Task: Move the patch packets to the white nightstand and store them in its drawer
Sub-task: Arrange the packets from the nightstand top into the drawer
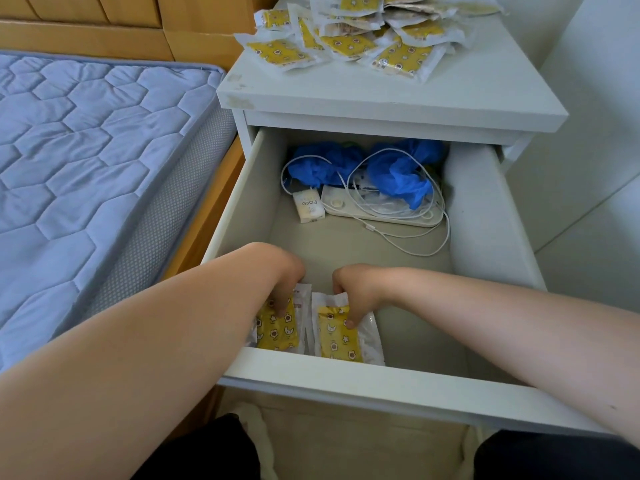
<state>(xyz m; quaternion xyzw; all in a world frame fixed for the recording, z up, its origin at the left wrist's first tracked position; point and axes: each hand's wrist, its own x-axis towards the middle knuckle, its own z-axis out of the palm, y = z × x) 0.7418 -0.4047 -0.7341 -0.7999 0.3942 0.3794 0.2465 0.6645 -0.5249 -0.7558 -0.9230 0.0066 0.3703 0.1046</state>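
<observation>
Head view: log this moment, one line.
left hand: holds left patch packet; right hand: holds right patch packet; drawer: open; packet pile: on nightstand

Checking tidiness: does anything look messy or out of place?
A heap of patch packets sprawls on the nightstand top, not yet stored. At the drawer back, a white cable lies tangled over crumpled blue material.

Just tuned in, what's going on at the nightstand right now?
A person has both hands in the open drawer of the white nightstand. The left hand holds the first packet stack and the right hand holds the second packet stack, side by side against the drawer's front wall. A large pile of packets sits on the nightstand top. Blue material and a white cable lie at the drawer's back.
</observation>
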